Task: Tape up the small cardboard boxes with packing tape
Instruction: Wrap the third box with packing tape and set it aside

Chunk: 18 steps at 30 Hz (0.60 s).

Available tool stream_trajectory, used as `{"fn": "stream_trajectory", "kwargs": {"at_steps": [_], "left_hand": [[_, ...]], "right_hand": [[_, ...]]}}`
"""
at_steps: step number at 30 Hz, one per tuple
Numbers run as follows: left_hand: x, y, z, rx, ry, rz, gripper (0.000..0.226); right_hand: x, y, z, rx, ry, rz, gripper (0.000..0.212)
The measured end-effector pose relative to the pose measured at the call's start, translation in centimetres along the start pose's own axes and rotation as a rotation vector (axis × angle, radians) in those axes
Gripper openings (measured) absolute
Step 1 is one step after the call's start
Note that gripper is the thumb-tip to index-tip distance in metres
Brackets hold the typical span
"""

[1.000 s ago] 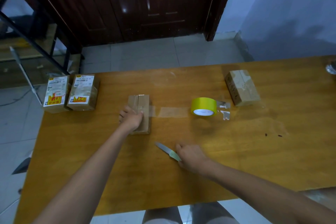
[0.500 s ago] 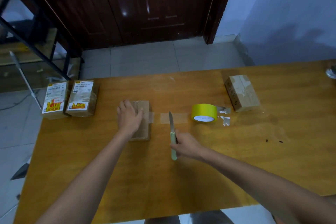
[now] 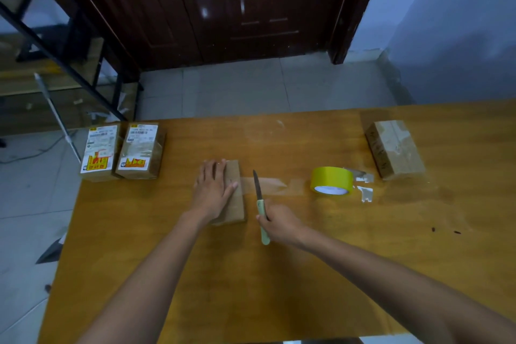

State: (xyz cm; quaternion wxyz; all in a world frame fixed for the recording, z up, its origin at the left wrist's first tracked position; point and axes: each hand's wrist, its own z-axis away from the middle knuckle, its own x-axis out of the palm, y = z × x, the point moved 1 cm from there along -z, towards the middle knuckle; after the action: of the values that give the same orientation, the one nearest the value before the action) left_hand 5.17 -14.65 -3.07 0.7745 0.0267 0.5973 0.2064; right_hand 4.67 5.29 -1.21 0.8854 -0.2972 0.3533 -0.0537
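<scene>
The desk (image 3: 279, 274) is showing an orange-brown wood grain. At centre, a plain brown box (image 3: 234, 193) is lying beside a knife (image 3: 261, 207) with a pale green handle and dark blade. The tape roll (image 3: 331, 180) is glowing yellow with a white core. At left, two boxes (image 3: 122, 152) are wearing white labels with yellow and red print. Upper frame, the door (image 3: 237, 3) is gleaming dark reddish-brown.

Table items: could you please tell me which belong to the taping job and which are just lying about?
In use:
- plain box, pressed by the left hand
- knife, gripped by the right hand
- tape strip
- yellow tape roll

Lying about:
- two labelled boxes
- taped box
- tape scraps
</scene>
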Motion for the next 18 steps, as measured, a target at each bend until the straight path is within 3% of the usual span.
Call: {"fn": "stream_trajectory", "kwargs": {"at_steps": [11,18], "left_hand": [[0.4,-0.4,0.1,0.026,-0.054,0.000,0.071],[0.7,-0.5,0.0,0.042,-0.056,-0.013,0.071]], "right_hand": [[2.2,-1.2,-1.5,0.008,0.033,0.068,0.029],[2.9,-1.9,-1.9,0.063,-0.046,0.018,0.025]]}}
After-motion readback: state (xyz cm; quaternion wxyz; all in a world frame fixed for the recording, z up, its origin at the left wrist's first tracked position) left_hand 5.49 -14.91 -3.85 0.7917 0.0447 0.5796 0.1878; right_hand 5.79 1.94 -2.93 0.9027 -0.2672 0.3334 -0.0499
